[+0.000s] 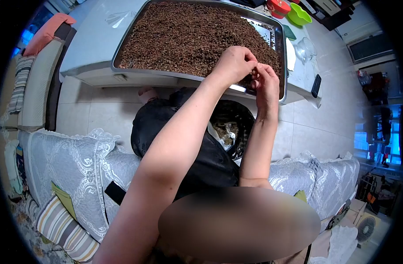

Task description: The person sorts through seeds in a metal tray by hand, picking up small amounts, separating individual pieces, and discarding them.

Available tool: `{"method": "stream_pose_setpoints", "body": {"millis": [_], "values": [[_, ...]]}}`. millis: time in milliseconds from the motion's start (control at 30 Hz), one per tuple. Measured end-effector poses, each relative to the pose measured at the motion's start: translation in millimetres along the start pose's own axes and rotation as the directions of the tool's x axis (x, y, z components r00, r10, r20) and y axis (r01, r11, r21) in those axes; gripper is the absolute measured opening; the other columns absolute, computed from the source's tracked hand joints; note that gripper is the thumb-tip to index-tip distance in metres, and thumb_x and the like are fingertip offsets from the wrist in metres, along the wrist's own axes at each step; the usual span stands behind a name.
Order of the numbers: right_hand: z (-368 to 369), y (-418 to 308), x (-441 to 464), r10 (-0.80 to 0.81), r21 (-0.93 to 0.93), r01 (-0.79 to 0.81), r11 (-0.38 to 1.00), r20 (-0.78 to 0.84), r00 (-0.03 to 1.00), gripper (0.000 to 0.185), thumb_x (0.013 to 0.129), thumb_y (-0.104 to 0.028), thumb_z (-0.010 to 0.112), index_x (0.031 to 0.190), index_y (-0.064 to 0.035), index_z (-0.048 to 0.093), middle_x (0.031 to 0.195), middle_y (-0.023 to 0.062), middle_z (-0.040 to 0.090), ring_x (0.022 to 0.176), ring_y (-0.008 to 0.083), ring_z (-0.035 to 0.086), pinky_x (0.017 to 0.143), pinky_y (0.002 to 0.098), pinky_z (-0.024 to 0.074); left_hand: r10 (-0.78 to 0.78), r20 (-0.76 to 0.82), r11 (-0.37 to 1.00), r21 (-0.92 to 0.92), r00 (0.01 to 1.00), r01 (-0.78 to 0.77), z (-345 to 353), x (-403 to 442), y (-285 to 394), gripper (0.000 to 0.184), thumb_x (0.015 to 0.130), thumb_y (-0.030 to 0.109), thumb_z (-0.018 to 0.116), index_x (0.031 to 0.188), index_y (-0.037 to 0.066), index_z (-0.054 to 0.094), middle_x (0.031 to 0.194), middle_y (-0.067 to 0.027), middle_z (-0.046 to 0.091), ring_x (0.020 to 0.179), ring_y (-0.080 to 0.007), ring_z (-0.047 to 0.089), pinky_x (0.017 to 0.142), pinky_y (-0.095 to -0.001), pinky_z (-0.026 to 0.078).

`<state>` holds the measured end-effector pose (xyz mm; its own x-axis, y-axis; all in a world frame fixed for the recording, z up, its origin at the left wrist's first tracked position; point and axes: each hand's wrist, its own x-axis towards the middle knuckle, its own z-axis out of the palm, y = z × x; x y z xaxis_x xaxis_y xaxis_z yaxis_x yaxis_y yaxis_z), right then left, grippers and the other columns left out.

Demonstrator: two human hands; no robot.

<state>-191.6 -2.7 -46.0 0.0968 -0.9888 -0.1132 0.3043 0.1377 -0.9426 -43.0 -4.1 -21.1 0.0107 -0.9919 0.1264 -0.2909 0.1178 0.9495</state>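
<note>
A large metal tray (115, 57) holds a wide heap of small reddish-brown dried bits, like peppercorns (184, 35). Over its near right part, my left hand (234, 64) is closed, thumb and fingers pinched together. Close against it, my right hand (266, 81) is closed too, its fingertips meeting those of my left hand. Whatever lies between the fingertips is too small or hidden to name.
Under the tray is a white table (85, 53). A black bin (245, 127) with scraps stands between my legs and the table. At the far right are a red container (278, 8), a green bowl (299, 14), a clear glass bowl (306, 47) and a black remote (316, 86).
</note>
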Motion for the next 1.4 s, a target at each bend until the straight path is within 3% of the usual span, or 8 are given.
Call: {"method": "stream_pose_setpoints", "body": {"millis": [200, 400, 633, 733, 833, 1033, 1267, 1400], "values": [[12, -11, -10, -0.114, 0.023, 0.114, 0.993, -0.023, 0.993, 0.018, 0.098, -0.018, 0.059, 0.104, -0.0014, 0.055, 0.090, 0.0127, 0.068, 0.081, 0.0192, 0.072, 0.051, 0.0243, 0.0509, -0.217, -0.186, 0.976, -0.075, 0.958, 0.206, -14, 11, -5, 0.020, 0.085, 0.018, 0.069, 0.092, 0.001, 0.072, 0.083, -0.0079, 0.072, 0.077, -0.0141, 0.067, 0.071, -0.0300, 0.053], [8, -17, -14, -0.125, -0.035, 0.124, 0.992, -0.021, 0.992, 0.016, 0.097, -0.017, 0.061, 0.100, -0.0009, 0.058, 0.086, 0.0105, 0.067, 0.061, 0.0136, 0.063, 0.046, 0.0235, 0.0473, -0.245, -0.458, 0.969, -0.085, 0.855, 0.232, -54, 13, -7, 0.021, 0.088, 0.015, 0.060, 0.102, 0.011, 0.074, 0.102, -0.0064, 0.073, 0.095, -0.0199, 0.068, 0.087, -0.0320, 0.051], [-27, -52, -52, 0.384, -0.766, 0.000, 0.643, 0.323, 0.865, 0.014, 0.092, -0.015, 0.067, 0.092, -0.0026, 0.072, 0.072, 0.0045, 0.066, 0.061, 0.0114, 0.061, 0.056, 0.0237, 0.0492, -0.426, -0.595, 0.850, -0.521, 0.681, 0.076, -79, 3, 11, 0.032, 0.085, 0.005, 0.059, 0.116, 0.003, 0.066, 0.099, -0.0092, 0.069, 0.085, -0.0187, 0.065, 0.081, -0.0317, 0.051], [-27, -58, -57, 0.292, -0.983, 0.106, 0.150, 0.147, 0.945, 0.013, 0.088, -0.016, 0.071, 0.096, -0.0063, 0.075, 0.079, 0.0070, 0.069, 0.064, 0.0162, 0.064, 0.060, 0.0291, 0.0510, -0.513, -0.543, 0.752, -0.658, 0.665, 0.043, -84, -8, 32, 0.036, 0.085, 0.002, 0.055, 0.120, 0.000, 0.060, 0.102, -0.0102, 0.065, 0.089, -0.0187, 0.062, 0.087, -0.0322, 0.048], [-8, -38, -43, -0.144, -0.767, 0.345, 0.541, 0.319, 0.937, 0.016, 0.086, -0.018, 0.073, 0.100, -0.0108, 0.076, 0.086, 0.0085, 0.069, 0.071, 0.0191, 0.066, 0.064, 0.0326, 0.0507, -0.568, -0.510, 0.681, -0.732, 0.646, 0.021, -82, -9, 31, 0.039, 0.083, 0.005, 0.058, 0.122, 0.007, 0.062, 0.123, -0.0107, 0.059, 0.115, -0.0204, 0.051, 0.100, -0.0368, 0.036], [70, 0, 11, -0.608, -0.805, 0.586, 0.098, 0.417, 0.675, 0.009, 0.080, -0.012, 0.074, 0.089, -0.0122, 0.075, 0.081, 0.0090, 0.060, 0.082, 0.0275, 0.059, 0.072, 0.0393, 0.0476, -0.602, -0.489, 0.620, -0.784, 0.631, -0.016, -82, -9, 30, 0.039, 0.082, 0.007, 0.059, 0.120, 0.009, 0.064, 0.126, -0.0096, 0.059, 0.123, -0.0202, 0.049, 0.101, -0.0377, 0.033], [86, 11, 34, -0.522, -0.827, 0.545, -0.140, 0.529, 0.669, 0.009, 0.077, -0.015, 0.076, 0.085, -0.0119, 0.072, 0.085, 0.0094, 0.059, 0.085, 0.0293, 0.057, 0.072, 0.0407, 0.0484, -0.621, -0.461, 0.590, -0.807, 0.634, -0.009, -91, -11, 28, 0.036, 0.083, 0.008, 0.060, 0.118, 0.008, 0.066, 0.117, -0.0067, 0.061, 0.110, -0.0169, 0.051, 0.096, -0.0353, 0.035], [75, 11, 40, -0.568, -0.802, 0.578, 0.150, 0.409, 0.714, 0.007, 0.080, -0.015, 0.075, 0.084, -0.0101, 0.072, 0.082, 0.0091, 0.060, 0.083, 0.0266, 0.058, 0.073, 0.0382, 0.0479, -0.633, -0.436, 0.583, -0.812, 0.640, 0.022, -90, -10, 26, 0.033, 0.084, 0.008, 0.059, 0.116, 0.008, 0.067, 0.113, -0.0054, 0.064, 0.106, -0.0150, 0.053, 0.092, -0.0314, 0.037]]}}
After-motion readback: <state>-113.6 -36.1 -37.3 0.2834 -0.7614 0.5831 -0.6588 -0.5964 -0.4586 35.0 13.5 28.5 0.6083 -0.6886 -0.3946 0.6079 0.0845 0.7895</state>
